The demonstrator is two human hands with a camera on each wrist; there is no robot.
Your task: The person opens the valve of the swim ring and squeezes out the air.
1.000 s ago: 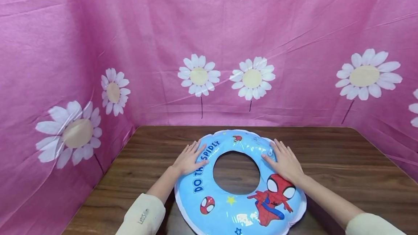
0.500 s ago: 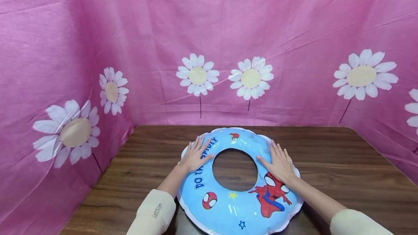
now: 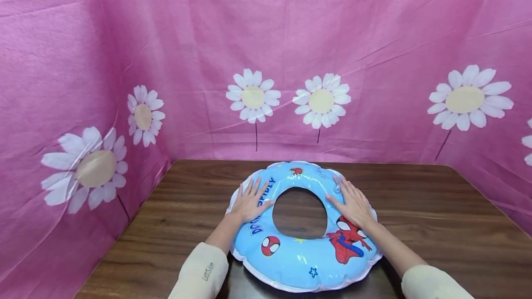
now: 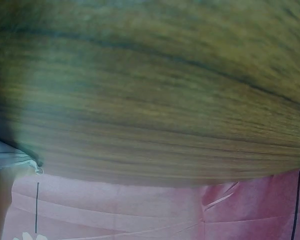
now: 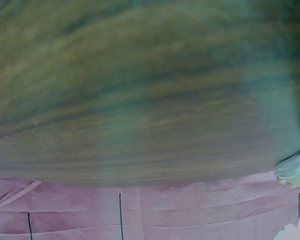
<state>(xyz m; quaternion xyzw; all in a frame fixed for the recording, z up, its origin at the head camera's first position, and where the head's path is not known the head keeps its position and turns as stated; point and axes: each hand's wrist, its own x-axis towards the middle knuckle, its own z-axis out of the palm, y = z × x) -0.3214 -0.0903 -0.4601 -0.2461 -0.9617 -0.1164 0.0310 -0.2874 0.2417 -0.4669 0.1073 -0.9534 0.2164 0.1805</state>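
Note:
An inflated blue swim ring point(image 3: 287, 262) with a pale scalloped edge lies on the wooden table. Its print shows a red cartoon figure, a small red mask, stars and dark blue letters. On its left side rests my left hand point(image 3: 248, 204), fingers spread over the letters and thumb pointing to the hole. My right hand point(image 3: 352, 204) lies on the right side above the red figure, fingers extended, thumb near the inner rim. A clear valve shows by the right fingertips. Only a bit of the ring's edge point(image 4: 10, 155) enters the left wrist view, and likewise the ring's edge point(image 5: 294, 166) in the right wrist view.
Dark brown wood grain marks the table point(image 3: 436, 225), which reaches back to a pink curtain point(image 3: 199, 50) with white daisies. The curtain also runs along the left and right sides. Pale sleeves point(image 3: 201, 269) cover both forearms.
The ring has shifted slightly away from me, so its near edge now shows whole. Both hands stay on it and have come a little closer together, the right one moving leftward.

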